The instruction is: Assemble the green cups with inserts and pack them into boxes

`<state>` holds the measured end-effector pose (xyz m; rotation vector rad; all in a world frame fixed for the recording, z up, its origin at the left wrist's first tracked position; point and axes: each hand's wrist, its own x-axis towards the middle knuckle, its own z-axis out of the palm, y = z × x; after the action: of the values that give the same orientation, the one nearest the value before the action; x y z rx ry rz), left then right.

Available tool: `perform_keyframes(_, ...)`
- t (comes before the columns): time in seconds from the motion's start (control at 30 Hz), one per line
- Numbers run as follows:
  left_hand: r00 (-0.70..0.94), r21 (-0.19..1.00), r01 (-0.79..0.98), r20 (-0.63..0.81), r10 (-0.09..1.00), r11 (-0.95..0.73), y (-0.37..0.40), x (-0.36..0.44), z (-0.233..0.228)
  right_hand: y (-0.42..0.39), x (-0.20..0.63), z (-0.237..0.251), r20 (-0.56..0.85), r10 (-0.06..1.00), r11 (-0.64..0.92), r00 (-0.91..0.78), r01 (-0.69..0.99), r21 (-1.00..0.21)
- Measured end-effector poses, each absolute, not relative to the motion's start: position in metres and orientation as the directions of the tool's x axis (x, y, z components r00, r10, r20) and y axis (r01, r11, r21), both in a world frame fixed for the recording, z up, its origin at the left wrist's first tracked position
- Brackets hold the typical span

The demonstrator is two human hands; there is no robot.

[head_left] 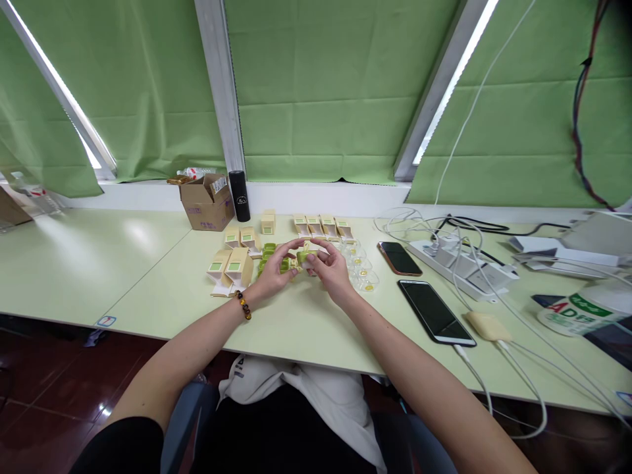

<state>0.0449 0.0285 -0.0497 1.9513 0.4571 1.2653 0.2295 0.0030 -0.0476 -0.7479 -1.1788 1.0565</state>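
Both hands meet over the table (306, 329), just in front of the black cylinder (239, 195). The left hand (277, 271) and right hand (330, 266) together pinch one small cream-and-green box (305, 258), fingers closed narrowly round it, held just above the tabletop. Green pieces (269, 250) lie directly behind the held box; folded boxes (232, 266) sit left of it, clear cups (363, 273) right, four more boxes (320, 226) beyond. Judgement: steady the body with the left hand, work the flap with right fingertips, squeeze lightly to avoid creasing, keep elbows clear of the phones (434, 311).
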Motion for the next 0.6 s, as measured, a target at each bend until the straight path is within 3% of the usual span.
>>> perform_keyframes(0.1,0.477,0.742,-0.077,0.614,0.629,-0.666,0.029,0.043,-0.049,0.002,0.23,-0.043,0.323,0.946,0.322,0.033,-0.23,-0.918)
perform_keyframes(0.3,0.484,0.8,0.016,0.518,0.705,-0.599,0.034,0.045,-0.046,-0.002,0.234,-0.036,0.276,0.961,0.267,-0.018,-0.189,-0.945)
perform_keyframes(0.43,0.457,0.88,-0.118,0.46,0.761,-0.461,0.039,0.048,-0.049,0.0,0.246,-0.027,0.17,0.985,0.157,-0.038,-0.241,-0.958)
perform_keyframes(0.5,0.441,0.901,-0.209,0.433,0.786,-0.38,0.042,0.05,-0.051,0.001,0.258,-0.019,0.155,0.988,0.153,0.001,-0.162,-0.975)
perform_keyframes(0.6,0.414,0.906,-0.303,0.404,0.816,-0.295,0.048,0.05,-0.055,-0.003,0.281,-0.001,0.327,0.941,0.309,0.09,0.173,-0.935)
